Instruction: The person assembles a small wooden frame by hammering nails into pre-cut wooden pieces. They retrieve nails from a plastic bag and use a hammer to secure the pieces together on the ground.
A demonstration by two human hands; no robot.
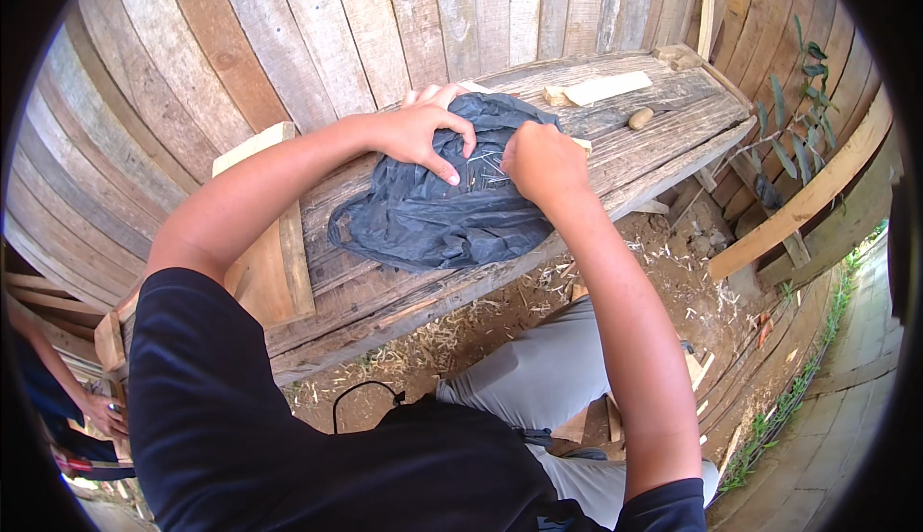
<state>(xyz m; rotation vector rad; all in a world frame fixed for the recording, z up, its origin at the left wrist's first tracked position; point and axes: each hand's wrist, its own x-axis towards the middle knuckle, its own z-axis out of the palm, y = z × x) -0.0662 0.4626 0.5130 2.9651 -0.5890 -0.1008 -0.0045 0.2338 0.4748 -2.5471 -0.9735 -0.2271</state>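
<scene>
A crumpled black plastic bag (423, 215) lies spread on a weathered plank bench (663, 133). Loose metal nails (484, 173) show in its opening. My left hand (423, 133) rests over the bag's left side, thumb and fingers spread apart around the opening. At the right edge of the nails, my right hand (543, 167) is closed with its fingers curled in; whatever they hold is hidden.
A pale wood piece (606, 88) and a brown stone (640, 119) lie on the bench's right. A board (279, 272) leans at its left. Plank walls (423, 23) stand behind. Shavings (413, 349) litter the ground. Another person's hand (104, 415) shows far left.
</scene>
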